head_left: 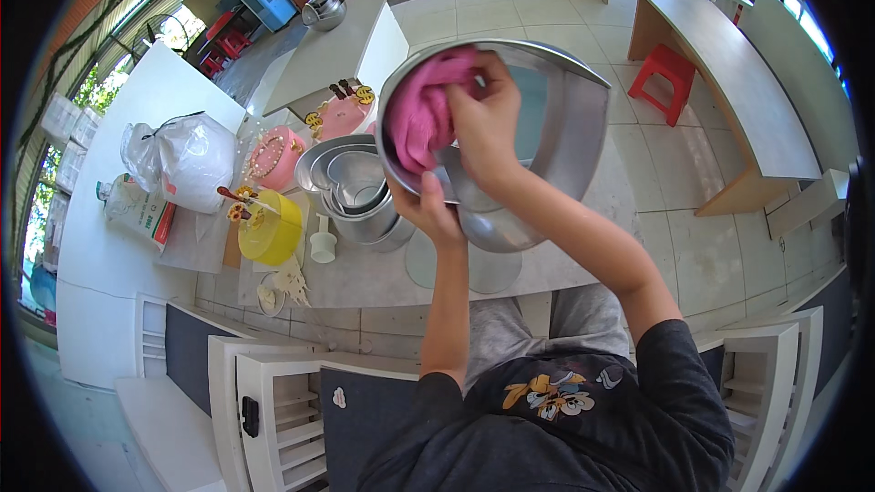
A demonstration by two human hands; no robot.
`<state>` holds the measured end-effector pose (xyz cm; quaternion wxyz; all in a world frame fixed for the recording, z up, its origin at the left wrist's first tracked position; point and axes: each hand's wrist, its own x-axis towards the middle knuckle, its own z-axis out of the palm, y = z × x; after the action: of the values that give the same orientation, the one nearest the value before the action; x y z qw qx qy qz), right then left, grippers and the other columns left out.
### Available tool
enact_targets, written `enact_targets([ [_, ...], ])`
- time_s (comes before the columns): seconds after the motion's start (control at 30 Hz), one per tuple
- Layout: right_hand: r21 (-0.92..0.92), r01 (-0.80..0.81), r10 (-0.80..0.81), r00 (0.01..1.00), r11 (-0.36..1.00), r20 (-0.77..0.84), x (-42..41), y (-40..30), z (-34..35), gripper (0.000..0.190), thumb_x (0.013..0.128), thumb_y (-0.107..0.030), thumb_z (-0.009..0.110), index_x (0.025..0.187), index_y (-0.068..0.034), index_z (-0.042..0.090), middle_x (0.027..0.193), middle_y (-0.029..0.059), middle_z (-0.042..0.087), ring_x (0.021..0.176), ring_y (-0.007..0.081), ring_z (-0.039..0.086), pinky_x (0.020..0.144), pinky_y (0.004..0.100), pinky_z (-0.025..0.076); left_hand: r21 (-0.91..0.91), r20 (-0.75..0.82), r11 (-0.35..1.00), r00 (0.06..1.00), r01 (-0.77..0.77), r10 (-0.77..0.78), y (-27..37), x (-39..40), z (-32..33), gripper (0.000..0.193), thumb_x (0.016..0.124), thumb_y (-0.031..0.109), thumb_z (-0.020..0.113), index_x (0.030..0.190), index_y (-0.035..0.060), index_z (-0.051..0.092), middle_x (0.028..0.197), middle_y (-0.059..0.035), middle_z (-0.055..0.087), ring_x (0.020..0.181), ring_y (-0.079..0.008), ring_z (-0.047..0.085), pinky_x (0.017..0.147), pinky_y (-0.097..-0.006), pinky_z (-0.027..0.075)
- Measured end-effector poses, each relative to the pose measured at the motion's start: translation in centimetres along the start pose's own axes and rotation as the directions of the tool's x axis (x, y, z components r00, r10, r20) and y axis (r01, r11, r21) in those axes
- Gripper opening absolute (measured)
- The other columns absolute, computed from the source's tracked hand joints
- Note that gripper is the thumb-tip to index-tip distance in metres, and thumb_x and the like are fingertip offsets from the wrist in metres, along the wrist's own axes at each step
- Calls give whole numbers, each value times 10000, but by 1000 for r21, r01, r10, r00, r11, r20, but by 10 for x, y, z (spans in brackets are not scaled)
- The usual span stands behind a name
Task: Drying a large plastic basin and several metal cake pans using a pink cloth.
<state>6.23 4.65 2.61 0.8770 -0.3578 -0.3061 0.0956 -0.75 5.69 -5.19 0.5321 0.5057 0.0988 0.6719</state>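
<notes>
A large metal cake pan (574,130), apparently heart-shaped, is held up tilted above the table. My left hand (432,212) grips its near left rim from below, the thumb over the edge. Bunched inside the pan is a pink cloth (420,116), pressed to the left inner wall by my right hand (485,126), whose fingers pinch it. Just left of the pan, several smaller metal pans (359,181) stand nested in one another on the grey table (383,290). Pale rounded flat pieces (495,273) lie under the held pan, partly hidden by it and my left wrist.
To the left stand a yellow cake (270,229), a pink cake with beads (273,157), another pink cake (342,116), a white plastic cup (322,246) and a tied plastic bag (198,160). A red stool (663,82) and a long desk (745,75) are to the right.
</notes>
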Motion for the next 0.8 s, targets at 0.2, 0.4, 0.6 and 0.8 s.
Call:
enact_targets([
  [0.2, -180, -18, 106, 866, 983, 488, -7, 0, -18, 168, 664, -9, 609, 825, -8, 558, 887, 15, 543, 770, 80, 521, 623, 205, 424, -48, 9, 988, 989, 149, -148, 5, 2, -14, 660, 732, 131, 520, 1332, -44, 307, 1291, -148, 406, 1162, -230, 427, 989, -321, 311],
  [0.4, 218, -421, 389, 904, 881, 175, 6, -13, -11, 150, 699, -37, 598, 846, -5, 588, 873, 50, 584, 806, 89, 555, 721, 247, 456, 91, 87, 992, 993, -86, 78, 7, -4, 14, 735, 727, 164, 611, 1347, -42, 273, 1319, -159, 376, 1185, -241, 407, 978, -332, 330],
  [0.6, -79, -197, 210, 838, 977, 504, -8, 4, -31, 149, 651, 28, 598, 791, -24, 599, 814, 54, 580, 737, 172, 590, 674, 225, 458, 118, 32, 991, 998, -57, 53, -3, -14, 0, 709, 732, 133, 567, 1342, -63, 264, 1343, -186, 356, 1224, -265, 378, 1003, -333, 305],
  [0.8, -367, 903, -679, 415, 224, 606, 13, -15, -24, 141, 516, -64, 640, 646, -85, 589, 777, 34, 533, 659, 172, 529, 598, 299, 448, 158, 63, 987, 997, 39, -50, 24, 3, 13, 689, 743, 115, 532, 1352, -49, 256, 1341, -168, 355, 1203, -242, 392, 996, -327, 307],
])
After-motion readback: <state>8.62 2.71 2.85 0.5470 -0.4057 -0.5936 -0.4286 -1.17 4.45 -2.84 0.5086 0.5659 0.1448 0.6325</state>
